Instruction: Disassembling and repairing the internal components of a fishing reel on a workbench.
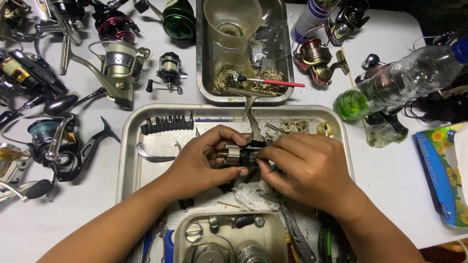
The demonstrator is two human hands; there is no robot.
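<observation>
Landmark: the steel tray [127, 146] at centre of the white table [404, 180].

Over the tray's middle, both hands work on a dark reel body [240, 155]. Left hand [202, 160] is clenched round its left side, thumb underneath. Right hand [307, 168] pinches at its right end with fingertips; what they hold, if anything, is too small to tell. The reel's silver stem [251, 114] rises toward the tray's far rim.

In the tray:
- a row of black screwdriver bits [165, 123] near the far-left corner
- a curved metal bail wire [151, 157] left of the left hand
- a crumpled tissue [249, 198] just under the hands
- grit and small debris [292, 126] along the far side
- folding pliers [297, 234] at the near-right edge

Beyond the tray's far rim, a deep steel pan [202, 58] holds a clear plastic cup [231, 22], murky residue and a red-handled brush [273, 82] laid across its near lip. Against the tray's near rim, a small tin [275, 234] carries spools and round metal parts.

Left of the tray: many spinning reels [114, 63], crowded close. Right of the tray: a plastic bottle [399, 83] on its side with green liquid, then a tissue box [443, 170] at the table edge.

Open room: a bare strip of table between the tray's right rim and the tissue box; the left side is hemmed in.
</observation>
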